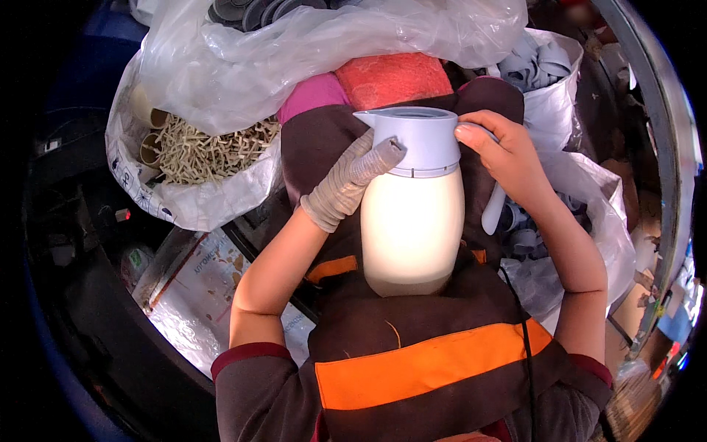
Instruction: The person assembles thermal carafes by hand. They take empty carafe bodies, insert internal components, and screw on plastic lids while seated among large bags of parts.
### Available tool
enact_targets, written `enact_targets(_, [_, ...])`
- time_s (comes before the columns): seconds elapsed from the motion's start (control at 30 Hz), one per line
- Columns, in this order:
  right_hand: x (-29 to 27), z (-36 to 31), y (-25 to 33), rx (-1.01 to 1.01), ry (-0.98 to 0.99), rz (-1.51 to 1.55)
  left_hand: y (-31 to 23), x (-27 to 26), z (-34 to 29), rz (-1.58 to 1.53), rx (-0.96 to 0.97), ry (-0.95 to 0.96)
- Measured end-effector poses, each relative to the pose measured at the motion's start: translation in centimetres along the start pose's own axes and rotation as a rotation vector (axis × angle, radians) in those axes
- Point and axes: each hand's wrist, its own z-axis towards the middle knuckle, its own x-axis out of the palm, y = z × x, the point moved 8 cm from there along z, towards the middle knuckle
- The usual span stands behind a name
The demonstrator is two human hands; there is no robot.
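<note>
A thermal jug (412, 232) with a cream body lies across my lap, its pale blue-grey collar (423, 144) and pointed spout away from me. My left hand (352, 177), in a grey glove with a worn thumb tip, grips the jug at the collar's left side. The thumb lies on the collar; the other fingers are mostly hidden. On the right, my bare right hand (508, 151) is closed round the upper part of the blue-grey handle (493, 210), whose lower end hangs free below the hand. The collar's top looks dark and recessed.
On the left a white sack (199, 210) holds many short beige strips (213, 151). Clear plastic sheeting (324, 55) covers a bag of grey round parts ahead. Bags of blue-grey parts (537, 66) stand at right, beside a metal frame (666, 147). A red pad (394, 79) lies beyond the jug.
</note>
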Motion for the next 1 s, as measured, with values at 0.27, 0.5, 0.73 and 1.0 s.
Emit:
enact_targets(0.27, [0.9, 0.1, -0.8, -0.064, -0.016, 0.024, 0.0, -0.2, -0.3, 0.065, 0.012, 0.02])
enact_targets(0.5, [1.2, -1.2, -1.3, 0.282, 0.353, 0.243, -1.2, 1.7, -1.3, 0.22, 0.075, 0.04])
enact_targets(0.73, [1.0, -3.7, -1.2, 0.344, 0.596, 0.574, -2.3, 4.1, -1.7, 0.274, 0.02, 0.103])
enact_targets(1.0, [0.3, -4.7, -0.9, 0.407, 0.545, 0.594, -2.1, 4.7, -1.9, 0.257, 0.022, 0.135])
